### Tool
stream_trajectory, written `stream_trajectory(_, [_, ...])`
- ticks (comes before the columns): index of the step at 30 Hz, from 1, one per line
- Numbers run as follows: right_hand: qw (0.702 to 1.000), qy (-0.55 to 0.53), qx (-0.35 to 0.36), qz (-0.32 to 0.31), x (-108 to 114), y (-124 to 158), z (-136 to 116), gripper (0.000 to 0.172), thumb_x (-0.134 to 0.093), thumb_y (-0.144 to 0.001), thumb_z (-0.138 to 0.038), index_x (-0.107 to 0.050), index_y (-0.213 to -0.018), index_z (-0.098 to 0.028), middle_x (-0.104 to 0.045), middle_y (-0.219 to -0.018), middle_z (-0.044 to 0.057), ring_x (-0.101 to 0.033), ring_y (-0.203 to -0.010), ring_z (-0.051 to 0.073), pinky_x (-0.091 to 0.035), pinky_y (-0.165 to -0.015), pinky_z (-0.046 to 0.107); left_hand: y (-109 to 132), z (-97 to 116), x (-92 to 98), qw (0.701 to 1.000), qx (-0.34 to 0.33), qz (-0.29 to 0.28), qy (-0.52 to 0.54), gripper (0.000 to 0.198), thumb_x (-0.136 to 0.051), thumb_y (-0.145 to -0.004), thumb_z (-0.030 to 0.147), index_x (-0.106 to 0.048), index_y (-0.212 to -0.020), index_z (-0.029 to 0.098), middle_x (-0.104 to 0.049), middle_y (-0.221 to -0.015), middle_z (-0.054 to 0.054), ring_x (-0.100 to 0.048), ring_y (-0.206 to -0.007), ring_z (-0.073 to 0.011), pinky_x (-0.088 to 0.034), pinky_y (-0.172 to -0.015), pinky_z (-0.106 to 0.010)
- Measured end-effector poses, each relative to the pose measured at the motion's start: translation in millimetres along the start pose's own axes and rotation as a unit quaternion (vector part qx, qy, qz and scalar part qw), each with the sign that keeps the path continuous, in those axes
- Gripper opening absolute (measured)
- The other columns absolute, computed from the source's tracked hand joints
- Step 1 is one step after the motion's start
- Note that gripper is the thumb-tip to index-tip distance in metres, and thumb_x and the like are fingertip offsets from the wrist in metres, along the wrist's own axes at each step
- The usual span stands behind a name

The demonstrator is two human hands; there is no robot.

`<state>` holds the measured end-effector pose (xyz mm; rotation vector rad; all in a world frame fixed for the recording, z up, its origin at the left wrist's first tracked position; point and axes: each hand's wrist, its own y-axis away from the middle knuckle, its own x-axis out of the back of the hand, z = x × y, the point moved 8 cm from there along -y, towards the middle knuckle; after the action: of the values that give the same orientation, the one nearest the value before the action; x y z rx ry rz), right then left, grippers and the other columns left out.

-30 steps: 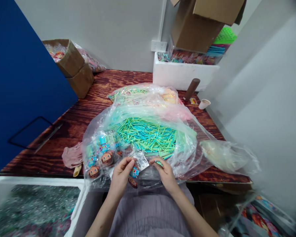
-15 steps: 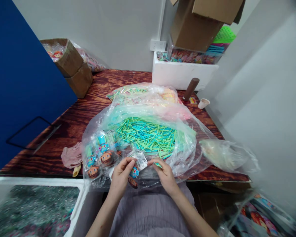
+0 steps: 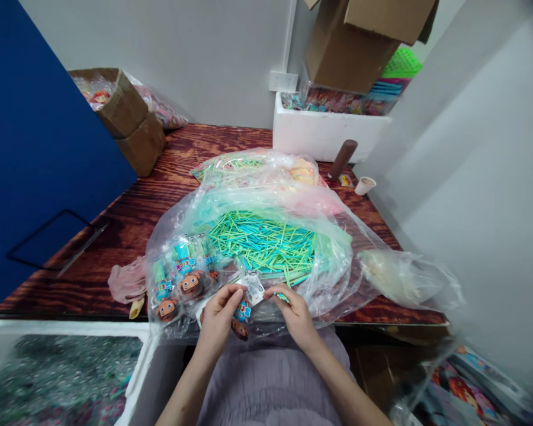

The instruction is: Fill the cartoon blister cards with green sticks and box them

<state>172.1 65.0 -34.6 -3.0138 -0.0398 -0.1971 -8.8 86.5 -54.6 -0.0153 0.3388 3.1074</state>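
Observation:
My left hand [image 3: 221, 312] is closed, thumb against fingers, on a small clear packet [image 3: 243, 309] with a blue label and a brown cartoon face at its lower end. Curled beside it, my right hand [image 3: 293, 306] holds several short green and blue sticks [image 3: 282, 297], and its fingertips are close to the packet's whitish upper edge. Just beyond both hands lies a loose pile of green and blue sticks [image 3: 266, 242] on clear plastic. Similar packets with brown faces [image 3: 190, 284] rest to the left of my left hand.
Clear plastic bags [image 3: 262, 168] with more sticks lie behind the pile. A pink cloth [image 3: 127, 281] sits at left, a paper cup [image 3: 365, 186] and brown cylinder [image 3: 343, 160] at back right. White foam boxes stand at front left [image 3: 147, 355] and at the back [image 3: 328, 133].
Both hands stay almost in the same place. The view has shifted very slightly, and the packet in my left hand looks slightly turned.

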Motion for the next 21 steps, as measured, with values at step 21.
stream_trajectory(21, [0.923, -0.361, -0.081, 0.105, 28.3, -41.4, -18.2, 0.013, -0.07, -0.082, -0.035, -0.065, -0.087, -0.023, -0.073, -0.084, 0.001, -0.068, -0.094, 0.022, -0.044, -0.099, 0.042, 8.2, -6.4, -16.3, 0.997, 0.046, -0.068, 0.002, 0.041, -0.066, -0.075, 0.054, -0.07, -0.094, 0.018, -0.064, -0.073, -0.001, -0.055, -0.047, -0.0129, -0.044, -0.037, -0.022])
